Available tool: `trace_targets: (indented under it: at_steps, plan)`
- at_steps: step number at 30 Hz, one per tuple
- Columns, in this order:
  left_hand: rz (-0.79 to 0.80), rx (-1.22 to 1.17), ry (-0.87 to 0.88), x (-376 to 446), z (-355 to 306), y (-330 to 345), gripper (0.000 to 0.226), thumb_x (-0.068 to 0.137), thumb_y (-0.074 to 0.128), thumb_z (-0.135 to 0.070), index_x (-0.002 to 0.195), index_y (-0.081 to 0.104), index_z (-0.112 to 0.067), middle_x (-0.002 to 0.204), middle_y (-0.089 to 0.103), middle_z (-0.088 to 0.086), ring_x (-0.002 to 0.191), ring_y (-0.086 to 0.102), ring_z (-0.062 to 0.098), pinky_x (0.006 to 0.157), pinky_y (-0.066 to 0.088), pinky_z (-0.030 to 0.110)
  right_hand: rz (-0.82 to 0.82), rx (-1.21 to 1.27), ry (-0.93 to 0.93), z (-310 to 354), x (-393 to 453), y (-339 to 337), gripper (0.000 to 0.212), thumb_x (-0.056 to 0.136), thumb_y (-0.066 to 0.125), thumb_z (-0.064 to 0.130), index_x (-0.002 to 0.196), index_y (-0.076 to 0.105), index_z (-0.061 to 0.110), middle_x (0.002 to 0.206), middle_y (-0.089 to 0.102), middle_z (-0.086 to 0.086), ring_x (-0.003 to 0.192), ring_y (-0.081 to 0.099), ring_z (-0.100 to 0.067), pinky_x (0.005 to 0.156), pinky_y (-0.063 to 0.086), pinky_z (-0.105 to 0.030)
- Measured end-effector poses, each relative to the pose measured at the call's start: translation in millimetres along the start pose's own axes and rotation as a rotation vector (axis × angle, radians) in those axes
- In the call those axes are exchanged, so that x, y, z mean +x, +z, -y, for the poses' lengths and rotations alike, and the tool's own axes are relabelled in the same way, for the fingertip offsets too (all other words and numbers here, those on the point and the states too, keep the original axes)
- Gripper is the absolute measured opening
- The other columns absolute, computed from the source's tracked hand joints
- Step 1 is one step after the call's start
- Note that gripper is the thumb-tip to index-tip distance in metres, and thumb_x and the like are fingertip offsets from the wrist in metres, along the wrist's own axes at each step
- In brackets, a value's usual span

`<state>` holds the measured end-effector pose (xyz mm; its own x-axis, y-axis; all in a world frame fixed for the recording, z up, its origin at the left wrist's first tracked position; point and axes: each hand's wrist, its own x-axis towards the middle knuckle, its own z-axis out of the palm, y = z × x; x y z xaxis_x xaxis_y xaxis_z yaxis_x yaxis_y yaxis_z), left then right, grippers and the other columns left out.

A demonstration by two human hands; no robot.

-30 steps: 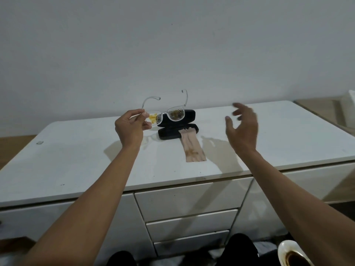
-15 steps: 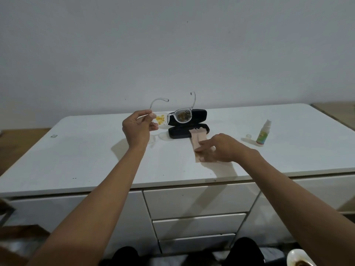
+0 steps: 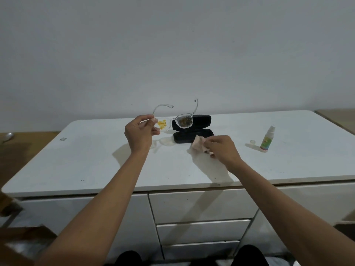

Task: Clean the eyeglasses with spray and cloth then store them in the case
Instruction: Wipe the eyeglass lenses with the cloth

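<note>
My left hand (image 3: 139, 134) pinches the left corner of clear-framed eyeglasses (image 3: 183, 120), held up above the white cabinet top (image 3: 92, 160). Yellow smears mark the lens nearest the hand and brownish spots mark the other. Behind the glasses an open black case (image 3: 194, 134) rests on the top. My right hand (image 3: 223, 149) is closed on a crumpled pink cloth (image 3: 198, 144), lifted just off the surface in front of the case. A small white spray bottle (image 3: 266, 140) with a green label stands to the right, and its clear cap (image 3: 252, 142) lies beside it.
The cabinet has drawers (image 3: 199, 206) below its front edge. A plain wall rises right behind the top. A wooden chair part (image 3: 17, 237) sits low at the left. A small grey object (image 3: 62, 139) lies on the far left of the top.
My right hand came down from mid-air onto the flat cloth, gathered it and lifted it off the top. The left hand keeps the glasses raised.
</note>
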<state>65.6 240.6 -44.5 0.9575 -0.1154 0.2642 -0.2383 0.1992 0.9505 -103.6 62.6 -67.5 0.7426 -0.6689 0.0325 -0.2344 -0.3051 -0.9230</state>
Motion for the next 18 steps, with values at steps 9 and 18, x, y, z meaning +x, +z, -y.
trace_targets:
  at_steps: [9, 18]
  plan:
    - [0.012, 0.049, 0.058, -7.9, -6.4, -6.5, 0.006, 0.087, 0.076, -0.005, 0.088, 0.075, -0.011, 0.069, 0.074, 0.010, 0.050, 0.065, 0.026, 0.060, 0.062, 0.036, 0.026, 0.742, 0.220, 50.1, -1.3, 19.2, 0.014, 0.095, 0.067, 0.027, 0.093, 0.072, 0.014, 0.085, 0.068, -0.008, 0.059, 0.061, -0.016, 0.076, 0.058, -0.032]
    - [-0.013, -0.017, 0.039, -18.8, -17.6, -6.4, 0.005, 0.086, 0.076, -0.002, 0.091, 0.074, -0.003, 0.067, 0.074, 0.014, 0.049, 0.067, 0.026, 0.059, 0.062, 0.035, -0.217, 0.680, -0.004, 76.4, 1.1, 59.0, 0.017, 0.095, 0.073, 0.030, 0.085, 0.083, 0.021, 0.077, 0.069, -0.008, 0.062, 0.059, -0.023, 0.063, 0.054, -0.030]
